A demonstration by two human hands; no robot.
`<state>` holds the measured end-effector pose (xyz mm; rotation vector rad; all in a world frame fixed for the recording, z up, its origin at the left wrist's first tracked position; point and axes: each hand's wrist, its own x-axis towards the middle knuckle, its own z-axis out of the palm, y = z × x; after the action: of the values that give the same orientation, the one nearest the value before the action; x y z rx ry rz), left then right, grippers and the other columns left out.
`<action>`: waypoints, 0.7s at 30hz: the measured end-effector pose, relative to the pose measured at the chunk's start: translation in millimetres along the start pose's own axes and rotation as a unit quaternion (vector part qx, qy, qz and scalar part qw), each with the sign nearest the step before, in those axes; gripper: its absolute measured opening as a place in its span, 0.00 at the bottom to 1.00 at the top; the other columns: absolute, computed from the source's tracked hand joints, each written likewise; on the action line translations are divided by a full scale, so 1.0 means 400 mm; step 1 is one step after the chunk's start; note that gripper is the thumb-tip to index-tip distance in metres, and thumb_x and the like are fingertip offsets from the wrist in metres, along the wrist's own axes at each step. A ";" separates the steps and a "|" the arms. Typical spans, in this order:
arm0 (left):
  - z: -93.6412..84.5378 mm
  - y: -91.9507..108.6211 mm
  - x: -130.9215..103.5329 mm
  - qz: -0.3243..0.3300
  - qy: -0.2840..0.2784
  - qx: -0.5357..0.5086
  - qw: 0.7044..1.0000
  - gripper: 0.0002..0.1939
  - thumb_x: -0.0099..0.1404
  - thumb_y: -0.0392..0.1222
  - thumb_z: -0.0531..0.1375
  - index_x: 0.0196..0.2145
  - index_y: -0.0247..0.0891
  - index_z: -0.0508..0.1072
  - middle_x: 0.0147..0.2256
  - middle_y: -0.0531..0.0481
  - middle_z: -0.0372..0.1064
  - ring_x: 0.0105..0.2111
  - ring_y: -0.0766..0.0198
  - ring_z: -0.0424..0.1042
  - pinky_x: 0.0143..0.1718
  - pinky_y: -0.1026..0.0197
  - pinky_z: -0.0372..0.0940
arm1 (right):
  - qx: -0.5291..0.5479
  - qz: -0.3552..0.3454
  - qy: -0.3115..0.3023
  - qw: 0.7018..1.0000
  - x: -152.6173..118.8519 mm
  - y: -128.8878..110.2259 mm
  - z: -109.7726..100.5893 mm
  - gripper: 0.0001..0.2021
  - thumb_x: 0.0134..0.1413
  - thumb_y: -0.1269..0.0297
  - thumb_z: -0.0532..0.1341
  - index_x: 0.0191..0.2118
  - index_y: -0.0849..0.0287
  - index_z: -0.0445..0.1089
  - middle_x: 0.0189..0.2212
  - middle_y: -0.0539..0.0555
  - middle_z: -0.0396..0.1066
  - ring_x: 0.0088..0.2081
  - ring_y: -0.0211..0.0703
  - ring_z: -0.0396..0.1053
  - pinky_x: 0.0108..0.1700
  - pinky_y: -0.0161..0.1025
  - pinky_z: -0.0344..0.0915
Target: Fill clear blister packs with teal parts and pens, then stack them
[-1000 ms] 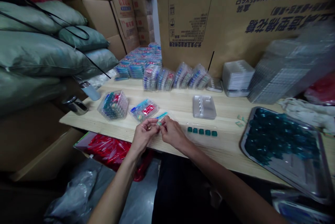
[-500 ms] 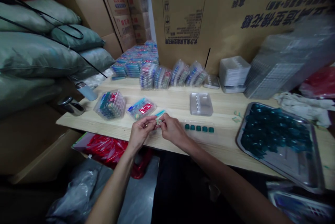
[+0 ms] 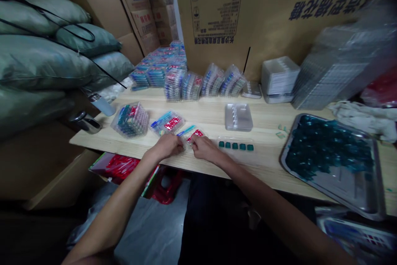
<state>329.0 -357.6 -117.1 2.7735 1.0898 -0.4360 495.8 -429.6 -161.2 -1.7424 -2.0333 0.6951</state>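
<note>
A clear plastic tray (image 3: 190,132) with a blue stick and a red packet with white spots lies near the table's front edge. My left hand (image 3: 169,146) is curled closed at its left side, fingertips partly hidden. On the right side, my right hand (image 3: 204,148) has its fingers bent down onto the tray, by the red packet. A similar filled tray (image 3: 172,123) lies just beyond my left hand. To the right of my right hand, several dark green cubes (image 3: 235,146) sit in a row in a clear tray.
Filled trays are stacked (image 3: 132,120) at the left and lined up (image 3: 212,81) at the back. A clear tray with a ridged divider (image 3: 243,122) stands mid-table. At right is a metal tray (image 3: 338,192) of teal pieces. A metal cup (image 3: 88,123) stands near the left edge.
My hands were close together, fingers pinched around something small and pale green. They have moved apart and down to the two sides of the tray, and its red packet now shows.
</note>
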 end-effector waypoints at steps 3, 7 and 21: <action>0.004 -0.006 0.004 0.004 -0.005 -0.016 1.000 0.13 0.57 0.33 0.56 0.29 0.40 0.81 0.30 0.45 0.78 0.30 0.59 0.72 0.28 0.62 0.51 | 0.010 0.008 -0.009 1.000 0.004 0.004 -0.001 0.11 0.57 0.71 0.57 0.45 0.59 0.71 0.36 0.56 0.75 0.37 0.45 0.70 0.35 0.36 0.57; 0.009 -0.004 0.017 -0.025 -0.001 -0.006 1.000 0.12 0.56 0.36 0.57 0.33 0.40 0.81 0.30 0.44 0.77 0.30 0.58 0.72 0.28 0.61 0.51 | 0.015 0.004 -0.007 1.000 0.008 0.011 0.006 0.13 0.56 0.71 0.58 0.46 0.58 0.71 0.35 0.55 0.75 0.36 0.45 0.70 0.35 0.36 0.58; 0.066 -0.057 0.019 0.000 0.132 -0.164 0.978 0.07 0.57 0.40 0.58 0.27 0.36 0.75 0.25 0.50 0.72 0.26 0.64 0.66 0.29 0.64 0.56 | 0.051 0.017 0.000 0.999 0.011 0.011 -0.006 0.13 0.55 0.71 0.58 0.46 0.59 0.72 0.36 0.54 0.75 0.38 0.42 0.70 0.38 0.34 0.59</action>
<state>312.9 -342.0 -144.6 2.5807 1.0975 0.1118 500.1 -424.6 -162.2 -1.7229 -1.9352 0.7954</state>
